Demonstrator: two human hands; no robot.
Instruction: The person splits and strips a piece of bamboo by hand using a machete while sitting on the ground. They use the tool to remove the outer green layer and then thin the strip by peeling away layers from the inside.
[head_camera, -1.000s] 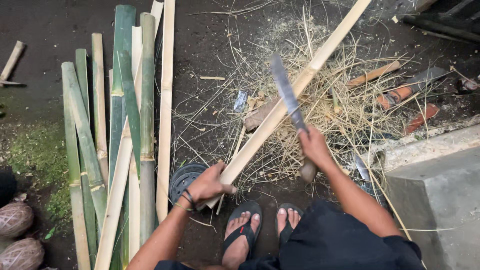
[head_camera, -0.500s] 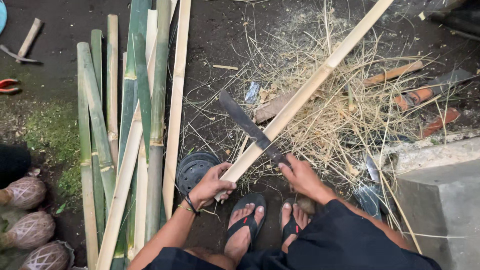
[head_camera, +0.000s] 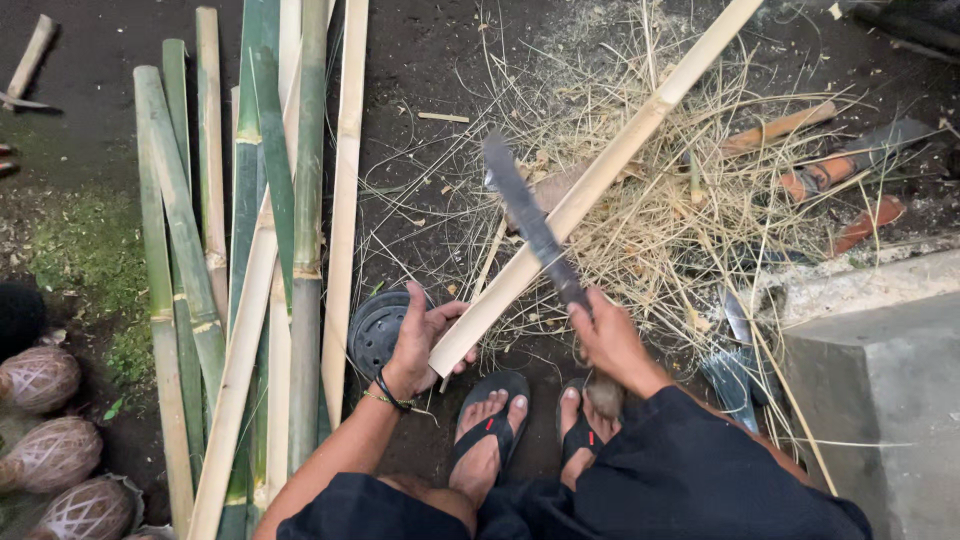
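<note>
Left hand (head_camera: 418, 345) grips near end of pale strip (head_camera: 590, 190); right hand (head_camera: 610, 340) closed on machete (head_camera: 530, 222), blade across strip, possibly touching. Shavings (head_camera: 690, 215) around strip; split bamboo (head_camera: 250, 250) left of it.

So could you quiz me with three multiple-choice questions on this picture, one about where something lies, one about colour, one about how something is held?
1. Where does the pile of split bamboo strips lie?
A. beside the left hand
B. on the concrete block
C. across the feet

2. What colour are the sandals?
A. red
B. black
C. white

3. How is the long knife held?
A. lying on the ground
B. by the left hand
C. by the right hand

Answers: 1 A, the strips lie left of the left hand; 2 B, the straps are black; 3 C, its fingers wrap the handle.
</note>
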